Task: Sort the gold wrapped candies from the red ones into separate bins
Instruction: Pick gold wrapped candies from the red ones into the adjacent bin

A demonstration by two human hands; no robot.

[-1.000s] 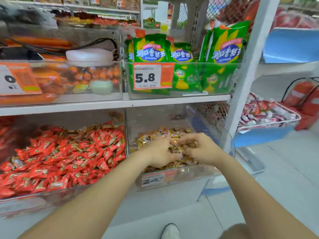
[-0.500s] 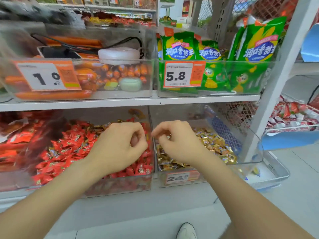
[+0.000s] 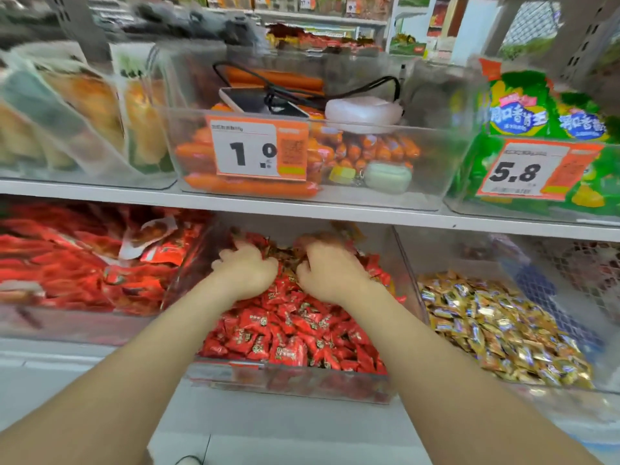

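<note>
Both hands are plunged side by side into the back of the clear bin (image 3: pixel 407 290) of red candies (image 3: pixel 288 333), the left hand (image 3: pixel 246 268) and right hand (image 3: pixel 327 270) curled with fingers buried in wrappers, whether pinching anything I cannot tell, while the gold candies (image 3: pixel 496 327) lie in the neighbouring bin to the right.

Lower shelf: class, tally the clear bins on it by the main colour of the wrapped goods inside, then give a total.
Red: 2 (red-packet bin, red-candy bin)
Gold: 1 (gold-candy bin)
Total: 3
</note>
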